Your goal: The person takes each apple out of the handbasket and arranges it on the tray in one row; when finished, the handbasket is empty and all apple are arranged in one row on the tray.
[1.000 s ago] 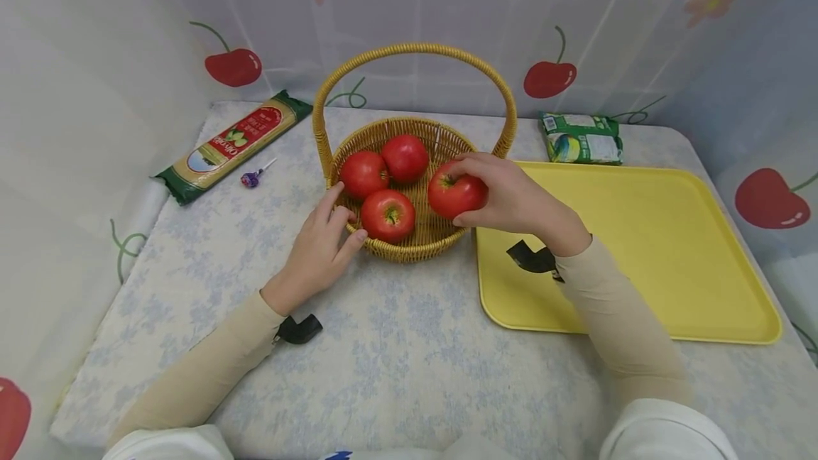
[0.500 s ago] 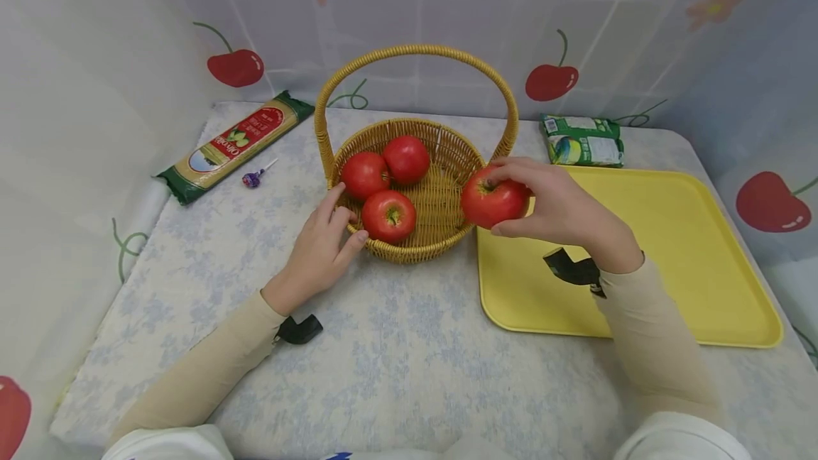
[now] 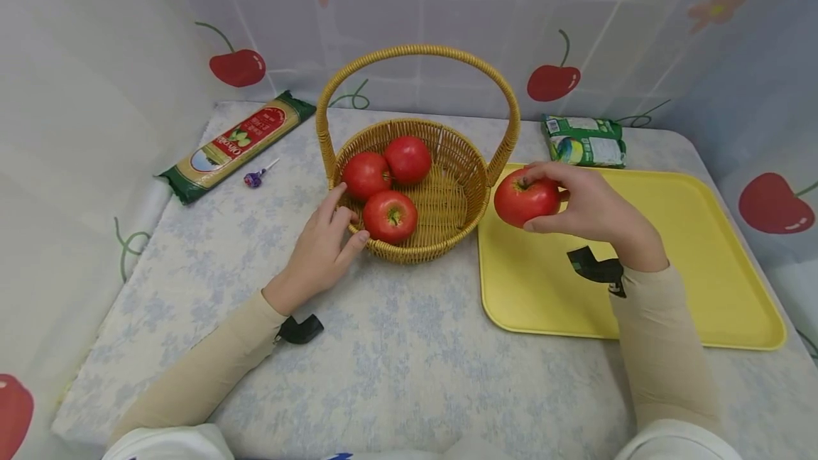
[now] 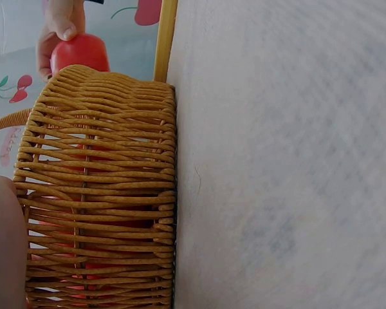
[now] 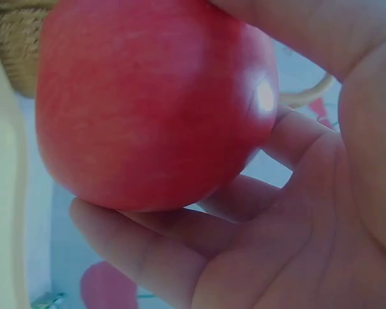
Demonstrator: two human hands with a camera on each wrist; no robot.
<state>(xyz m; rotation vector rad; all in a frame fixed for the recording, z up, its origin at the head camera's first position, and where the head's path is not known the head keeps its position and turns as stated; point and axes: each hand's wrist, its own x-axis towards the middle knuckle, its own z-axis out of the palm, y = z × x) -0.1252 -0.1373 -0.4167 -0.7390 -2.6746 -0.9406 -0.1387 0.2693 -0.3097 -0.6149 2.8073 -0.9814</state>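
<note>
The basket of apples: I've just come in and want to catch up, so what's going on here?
A person is holding an apple in their right hand, up in the air beside the basket and, from the head view, over the left edge of the yellow tray. Their left hand is at the near left of the basket's rim. Three other apples sit in the basket, and a lollipop lies off to its left.
</note>
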